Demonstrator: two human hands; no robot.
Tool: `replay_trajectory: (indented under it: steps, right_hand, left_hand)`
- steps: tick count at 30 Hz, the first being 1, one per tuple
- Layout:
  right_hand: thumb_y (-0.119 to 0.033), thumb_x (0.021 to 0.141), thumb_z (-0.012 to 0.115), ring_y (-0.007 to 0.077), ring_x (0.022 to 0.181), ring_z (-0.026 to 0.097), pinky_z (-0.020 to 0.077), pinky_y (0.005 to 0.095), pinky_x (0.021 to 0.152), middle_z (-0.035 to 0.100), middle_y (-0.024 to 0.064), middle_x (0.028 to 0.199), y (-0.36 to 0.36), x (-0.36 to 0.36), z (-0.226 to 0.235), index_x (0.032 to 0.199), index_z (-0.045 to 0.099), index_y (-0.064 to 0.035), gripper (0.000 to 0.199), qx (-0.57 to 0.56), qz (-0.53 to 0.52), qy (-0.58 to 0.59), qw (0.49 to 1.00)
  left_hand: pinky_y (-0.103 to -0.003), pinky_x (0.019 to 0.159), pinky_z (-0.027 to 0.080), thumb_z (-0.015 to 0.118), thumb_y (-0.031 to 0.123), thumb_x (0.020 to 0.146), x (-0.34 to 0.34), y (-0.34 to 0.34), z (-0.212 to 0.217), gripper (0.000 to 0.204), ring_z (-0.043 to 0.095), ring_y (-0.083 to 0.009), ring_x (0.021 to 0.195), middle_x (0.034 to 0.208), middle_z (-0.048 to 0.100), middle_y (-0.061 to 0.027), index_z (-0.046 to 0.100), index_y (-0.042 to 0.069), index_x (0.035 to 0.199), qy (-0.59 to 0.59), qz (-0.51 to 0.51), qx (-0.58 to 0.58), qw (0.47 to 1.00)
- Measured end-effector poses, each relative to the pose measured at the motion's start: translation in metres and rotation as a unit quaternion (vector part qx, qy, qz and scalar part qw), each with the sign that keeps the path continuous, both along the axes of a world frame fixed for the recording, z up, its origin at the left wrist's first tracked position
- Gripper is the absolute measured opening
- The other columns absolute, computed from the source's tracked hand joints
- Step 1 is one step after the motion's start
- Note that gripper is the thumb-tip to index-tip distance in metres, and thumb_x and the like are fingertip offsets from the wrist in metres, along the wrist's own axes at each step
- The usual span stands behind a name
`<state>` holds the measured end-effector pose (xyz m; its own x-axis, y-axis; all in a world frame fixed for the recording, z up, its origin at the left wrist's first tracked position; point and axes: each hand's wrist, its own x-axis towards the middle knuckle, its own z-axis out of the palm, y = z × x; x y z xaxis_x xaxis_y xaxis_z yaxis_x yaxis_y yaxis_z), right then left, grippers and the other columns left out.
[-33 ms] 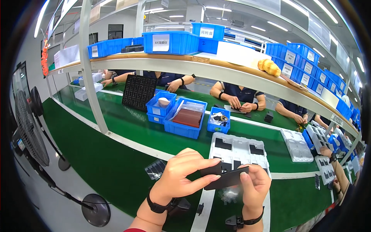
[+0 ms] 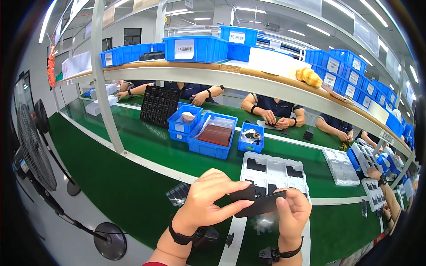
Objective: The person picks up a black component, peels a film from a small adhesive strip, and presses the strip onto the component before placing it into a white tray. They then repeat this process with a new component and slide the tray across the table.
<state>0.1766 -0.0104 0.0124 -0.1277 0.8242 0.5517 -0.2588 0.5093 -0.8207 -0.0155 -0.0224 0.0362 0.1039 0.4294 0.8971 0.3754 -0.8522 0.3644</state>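
Observation:
My left hand (image 2: 208, 199) pinches a dark folded piece, or two pieces close together, between thumb and fingers; I cannot tell which. Its front part is a thin black panel (image 2: 262, 206), tilted up toward the right. At the panel's right end, my right hand (image 2: 294, 213) grips the edge between thumb and curled fingers. Small details show in the gap between the dark parts, too fine to name. Just behind my hands lies a white moulded tray (image 2: 276, 166) with several flat black pieces in its compartments. Part of the tray is hidden by my hands.
Clear plastic film (image 2: 265, 223) lies under my hands, and a clear packet (image 2: 179, 195) is left of them. Blue bins (image 2: 208, 148) stand beyond, beside a black moulded tray (image 2: 159, 104). A shelf beam (image 2: 248, 76) crosses above. Co-workers' hands (image 2: 275, 120) work across the green table.

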Motion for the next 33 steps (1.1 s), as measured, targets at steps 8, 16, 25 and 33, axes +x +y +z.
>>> replay_trajectory:
  steps: [8, 16, 25, 33]
  right_hand:
    - [-0.001, 0.082, 0.054, 0.0183, 0.064, 0.062, 0.0539, 0.0278, 0.056, 0.061, 0.0161, 0.083, 0.003, 0.0, 0.0, 0.095, 0.049, 0.0077, 0.016, -0.019, 0.0, 0.046, 0.999]
    - [0.002, 0.082, 0.054, 0.0164, 0.072, 0.061, 0.0539, 0.027, 0.058, 0.06, 0.0148, 0.089, 0.011, -0.008, -0.011, 0.098, 0.048, 0.0064, 0.017, -0.002, -0.01, 0.069, 0.998]
    - [0.001, 0.08, 0.057, 0.012, 0.069, 0.061, 0.0475, 0.0228, 0.065, 0.065, 0.0124, 0.078, 0.025, -0.002, -0.003, 0.096, 0.054, 0.0074, 0.017, 0.005, -0.075, 0.04, 0.996]
    - [0.003, 0.074, 0.061, 0.0171, 0.069, 0.064, 0.0482, 0.0238, 0.064, 0.064, 0.0136, 0.081, 0.013, -0.016, -0.014, 0.089, 0.055, 0.0054, 0.017, 0.217, -0.234, -0.121, 0.94]
  left_hand:
    - [-0.029, 0.064, 0.042, 0.082, 0.019, 0.051, 0.006, -0.001, -0.001, 0.045, 0.055, -0.0201, 0.071, 0.074, 0.057, -0.0074, 0.059, 0.003, 0.086, -0.017, 0.187, -0.001, 0.982]
    - [-0.031, 0.09, 0.041, 0.059, -0.002, 0.078, 0.024, 0.011, -0.013, 0.027, 0.049, -0.0177, 0.105, 0.116, 0.049, -0.0109, 0.058, -0.002, 0.105, -0.253, -0.274, -0.261, 0.89]
    - [-0.032, 0.089, 0.037, 0.065, 0.005, 0.075, 0.027, 0.028, -0.02, 0.014, 0.048, -0.0204, 0.105, 0.112, 0.053, -0.0123, 0.064, -0.001, 0.087, -0.225, -0.14, -0.225, 0.938]
    - [-0.02, 0.062, 0.043, 0.053, 0.013, 0.085, 0.029, 0.029, -0.03, 0.021, 0.053, -0.0073, 0.072, 0.096, 0.058, -0.0074, 0.06, -0.005, 0.077, -0.258, -0.043, -0.187, 0.947]
